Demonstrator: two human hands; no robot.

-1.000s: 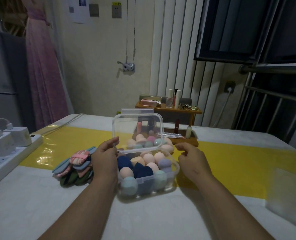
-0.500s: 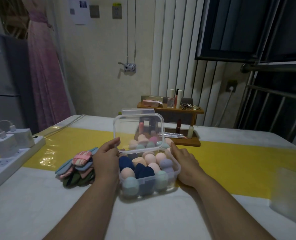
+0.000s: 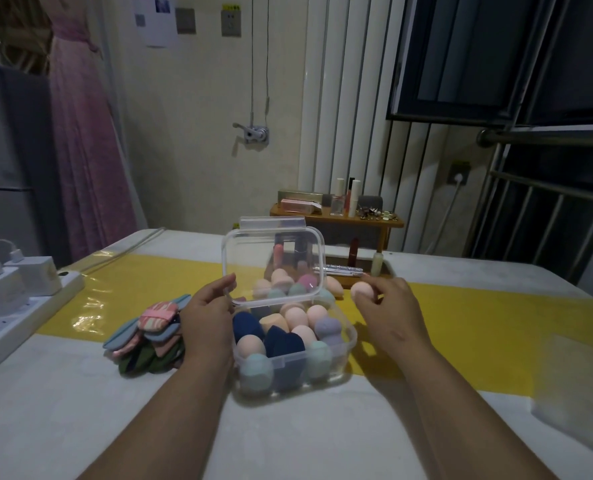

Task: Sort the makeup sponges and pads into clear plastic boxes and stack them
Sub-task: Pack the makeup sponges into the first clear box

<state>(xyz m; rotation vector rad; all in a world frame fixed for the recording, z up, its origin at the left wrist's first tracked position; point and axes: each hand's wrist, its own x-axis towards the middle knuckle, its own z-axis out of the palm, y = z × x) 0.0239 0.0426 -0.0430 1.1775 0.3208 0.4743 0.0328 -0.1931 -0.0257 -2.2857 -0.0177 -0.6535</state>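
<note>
The clear box (image 3: 348, 336) is sitting nearest, already filling with sponges (image 3: 289, 336). Left of it, the pads (image 3: 149, 336) are lying unsorted. The left hand (image 3: 206, 317) is pinching the raised lid (image 3: 253, 258); the right hand (image 3: 390, 308) is gripping a peach sponge (image 3: 362, 291). Farther back, loose sponges (image 3: 333, 285) are waiting, and stacking is apparently not started.

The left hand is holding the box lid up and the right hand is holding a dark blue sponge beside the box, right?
Not quite: in the head view the sponge in the right hand is pale pink, not dark blue. The left hand holds the lid up, and the sponge is beside the box.
</note>
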